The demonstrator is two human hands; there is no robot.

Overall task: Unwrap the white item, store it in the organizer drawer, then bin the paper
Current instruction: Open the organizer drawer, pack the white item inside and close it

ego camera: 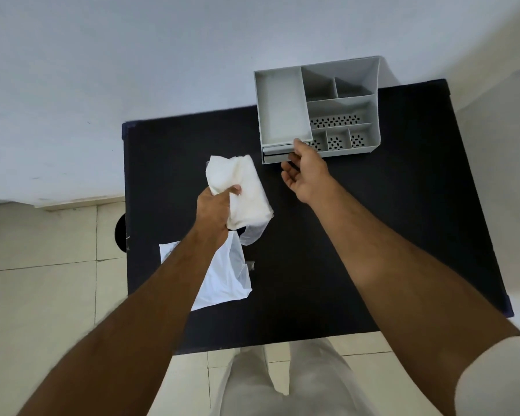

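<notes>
My left hand [215, 210] is shut on the white item [246, 190], a soft folded white pad held above the black table [373, 235]. The white paper wrapper [222, 280] lies flat on the table under my left forearm. The grey organizer [342, 85] stands at the table's far edge, with several open compartments on top. Its drawer [278, 151] sits at the front left, showing a narrow dark gap. My right hand [305, 172] is at the drawer front, thumb touching the rim above it, fingers curled beneath.
The table stands against a white wall [132, 70]. A tiled floor [42, 280] lies to the left and below. A dark round shape [121, 232] shows past the table's left edge. My light trousers [282, 385] are at the near edge.
</notes>
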